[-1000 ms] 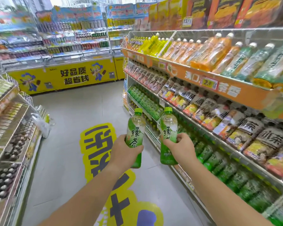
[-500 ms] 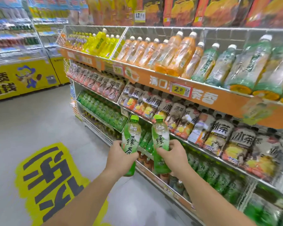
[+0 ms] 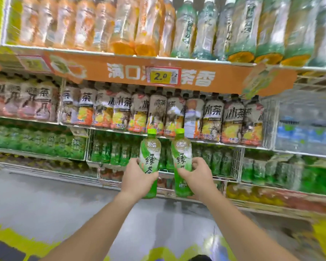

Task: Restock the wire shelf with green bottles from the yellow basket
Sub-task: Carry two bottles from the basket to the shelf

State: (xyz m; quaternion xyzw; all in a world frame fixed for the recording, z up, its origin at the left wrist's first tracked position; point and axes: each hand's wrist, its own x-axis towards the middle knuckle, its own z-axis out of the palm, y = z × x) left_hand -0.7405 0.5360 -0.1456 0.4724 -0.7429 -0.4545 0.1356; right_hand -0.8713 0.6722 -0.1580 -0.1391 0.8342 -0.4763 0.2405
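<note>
Head view: two bottles are up, one per hand, both upright and side by side, just apart. The left hand [image 3: 137, 178] wraps the left bottle [image 3: 149, 157] round its lower half, fingers curled on the label. The right hand [image 3: 194, 174] clasps the right bottle [image 3: 181, 153] the same way, thumb across the front. Neither stands on the shelf [image 3: 222, 178] yet; they hang in the air before its front edge, facing the green row [image 3: 117, 153]. The basket is out of frame. These look full, so fairly heavy, with stiff plastic and a slick film label. A mid-body hold suits them, and I'd go in base first and set them down gently so neighbours don't topple.
</note>
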